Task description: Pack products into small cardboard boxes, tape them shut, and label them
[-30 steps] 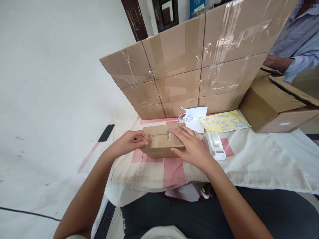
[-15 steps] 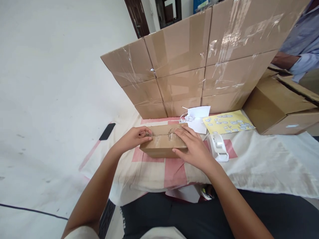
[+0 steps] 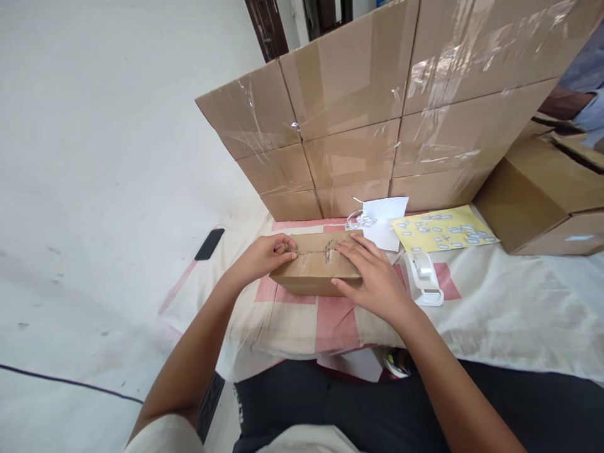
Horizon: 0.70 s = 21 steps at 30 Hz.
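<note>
Here, brown oblong box (image 3: 314, 267), ragged top seam (image 3: 311, 252), left hand (image 3: 268, 257) curled, grip unclear, right hand (image 3: 372, 277) spread atop

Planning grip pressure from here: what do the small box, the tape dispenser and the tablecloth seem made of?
Small box: cardboard, mostly matt, judging by its plain brown faces and folded edges.
Tape dispenser: probably hard plastic, smooth white, with moulded-looking curves.
Tablecloth: woven fabric, dull, shown by soft creases and drape; cotton or a blend, I can't tell.
</note>
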Motion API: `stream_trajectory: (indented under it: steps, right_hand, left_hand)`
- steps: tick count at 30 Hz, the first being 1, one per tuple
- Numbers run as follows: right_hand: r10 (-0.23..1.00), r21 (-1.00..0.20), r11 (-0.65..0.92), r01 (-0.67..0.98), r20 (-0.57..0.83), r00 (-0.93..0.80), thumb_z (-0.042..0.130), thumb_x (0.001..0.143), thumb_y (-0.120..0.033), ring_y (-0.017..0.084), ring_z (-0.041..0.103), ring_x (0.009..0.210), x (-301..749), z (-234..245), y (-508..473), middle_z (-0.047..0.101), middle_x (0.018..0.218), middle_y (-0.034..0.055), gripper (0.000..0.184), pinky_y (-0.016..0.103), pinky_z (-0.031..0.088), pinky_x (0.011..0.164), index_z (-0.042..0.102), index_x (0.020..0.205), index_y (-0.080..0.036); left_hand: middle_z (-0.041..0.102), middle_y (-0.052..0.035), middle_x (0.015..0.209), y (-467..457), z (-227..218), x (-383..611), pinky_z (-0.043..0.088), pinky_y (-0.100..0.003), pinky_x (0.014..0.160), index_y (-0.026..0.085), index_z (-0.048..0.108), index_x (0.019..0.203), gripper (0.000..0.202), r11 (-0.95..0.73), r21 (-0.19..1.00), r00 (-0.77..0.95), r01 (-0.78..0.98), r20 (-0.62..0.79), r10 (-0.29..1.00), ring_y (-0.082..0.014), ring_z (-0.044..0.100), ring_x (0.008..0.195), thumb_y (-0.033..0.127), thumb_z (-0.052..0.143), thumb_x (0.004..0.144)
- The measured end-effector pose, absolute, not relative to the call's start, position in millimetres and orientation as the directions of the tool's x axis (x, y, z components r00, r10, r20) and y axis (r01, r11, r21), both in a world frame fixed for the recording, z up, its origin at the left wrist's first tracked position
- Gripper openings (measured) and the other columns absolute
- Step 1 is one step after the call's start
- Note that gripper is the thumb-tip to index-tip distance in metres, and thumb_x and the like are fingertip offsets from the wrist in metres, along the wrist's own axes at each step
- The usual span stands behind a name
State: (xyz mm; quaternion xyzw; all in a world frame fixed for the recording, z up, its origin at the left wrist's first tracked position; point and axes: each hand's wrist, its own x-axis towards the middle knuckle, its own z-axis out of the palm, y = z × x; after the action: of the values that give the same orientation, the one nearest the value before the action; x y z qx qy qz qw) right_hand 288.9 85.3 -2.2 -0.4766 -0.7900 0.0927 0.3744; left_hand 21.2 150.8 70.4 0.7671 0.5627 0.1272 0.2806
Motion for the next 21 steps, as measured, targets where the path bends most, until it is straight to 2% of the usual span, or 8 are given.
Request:
stream_trajectory:
  steps: [2, 4, 6, 8, 11, 12, 17, 21]
  right_hand:
    - [0.82, -0.5, 0.53, 0.685, 0.508, -0.263, 0.067, 0.089, -0.035, 0.034, 0.043, 0.145, 288, -3, 85, 0.064, 0.143, 0.0089, 0.051, 0.057, 0.043, 0.115, 0.059, 0.137, -0.019]
    - [0.82, -0.495, 0.528, 0.69, 0.507, -0.264, 0.067, 0.089, -0.035, 0.034, 0.043, 0.145, 288, -4, 85, 0.064, 0.143, 0.009, 0.05, 0.057, 0.043, 0.115, 0.059, 0.137, -0.02]
    - [0.82, -0.488, 0.527, 0.696, 0.506, -0.266, 0.068, 0.089, -0.035, 0.035, 0.043, 0.145, 288, -5, 85, 0.063, 0.144, 0.0092, 0.05, 0.058, 0.043, 0.115, 0.06, 0.136, -0.02]
    - [0.817, -0.483, 0.53, 0.697, 0.51, -0.267, 0.068, 0.089, -0.036, 0.035, 0.043, 0.145, 288, -6, 85, 0.063, 0.144, 0.0095, 0.049, 0.057, 0.043, 0.115, 0.061, 0.135, -0.019]
    - [0.816, -0.48, 0.531, 0.698, 0.512, -0.269, 0.068, 0.089, -0.037, 0.035, 0.043, 0.145, 288, -6, 85, 0.063, 0.144, 0.0092, 0.049, 0.058, 0.043, 0.114, 0.061, 0.136, -0.02]
    - [0.815, -0.479, 0.532, 0.698, 0.512, -0.27, 0.068, 0.089, -0.037, 0.035, 0.043, 0.145, 288, -6, 85, 0.063, 0.144, 0.0091, 0.049, 0.058, 0.043, 0.114, 0.061, 0.136, -0.021]
    - [0.817, -0.501, 0.511, 0.698, 0.534, -0.215, 0.069, 0.087, -0.036, 0.035, 0.047, 0.142, 284, -6, 85, 0.066, 0.139, 0.0102, 0.045, 0.059, 0.045, 0.112, 0.065, 0.13, -0.021]
    - [0.828, -0.52, 0.487, 0.702, 0.531, -0.182, 0.069, 0.085, -0.035, 0.036, 0.049, 0.141, 281, -5, 83, 0.067, 0.138, 0.0114, 0.044, 0.059, 0.046, 0.11, 0.066, 0.127, -0.02]
  left_hand:
    - [0.041, 0.0054, 0.062, 150, 69, 21, 0.028, -0.027, 0.057, 0.024, 0.066, 0.097, 0.026, -0.229, 0.511, 0.327, 0.829, -0.11, 0.939, -0.0137, 0.042, 0.058, 0.048, 0.062, 0.088]
    - [0.043, 0.0056, 0.062, 150, 69, 20, 0.029, -0.028, 0.058, 0.026, 0.064, 0.115, 0.034, -0.244, 0.466, 0.323, 0.851, -0.098, 0.941, -0.0151, 0.046, 0.059, 0.049, 0.061, 0.09]
    - [0.048, 0.0058, 0.064, 149, 69, 18, 0.031, -0.028, 0.059, 0.028, 0.052, 0.138, 0.055, -0.242, 0.445, 0.313, 0.862, -0.093, 0.945, -0.017, 0.05, 0.06, 0.052, 0.061, 0.09]
    - [0.059, 0.0022, 0.078, 151, 67, 14, 0.036, -0.029, 0.064, 0.029, 0.04, 0.15, 0.072, -0.225, 0.441, 0.285, 0.869, -0.074, 0.956, -0.0201, 0.058, 0.071, 0.059, 0.063, 0.088]
    - [0.065, -0.0063, 0.114, 155, 58, 12, 0.044, -0.034, 0.08, 0.029, 0.051, 0.14, 0.069, -0.197, 0.46, 0.227, 0.866, -0.011, 0.974, -0.0264, 0.062, 0.101, 0.068, 0.062, 0.084]
    - [0.065, -0.0064, 0.117, 158, 54, 12, 0.044, -0.034, 0.083, 0.028, 0.056, 0.132, 0.065, -0.18, 0.477, 0.21, 0.86, -0.011, 0.978, -0.0271, 0.061, 0.104, 0.069, 0.062, 0.083]
    - [0.062, 0.0012, 0.086, 172, 41, 17, 0.043, -0.03, 0.069, 0.025, 0.052, 0.111, 0.053, -0.051, 0.588, 0.129, 0.807, -0.092, 0.987, -0.0212, 0.061, 0.079, 0.07, 0.059, 0.083]
    - [0.064, -0.0034, 0.112, 173, 47, 10, 0.05, -0.032, 0.078, 0.026, 0.046, 0.118, 0.058, -0.041, 0.714, 0.308, 0.698, -0.248, 0.919, -0.0246, 0.064, 0.102, 0.064, 0.068, 0.081]
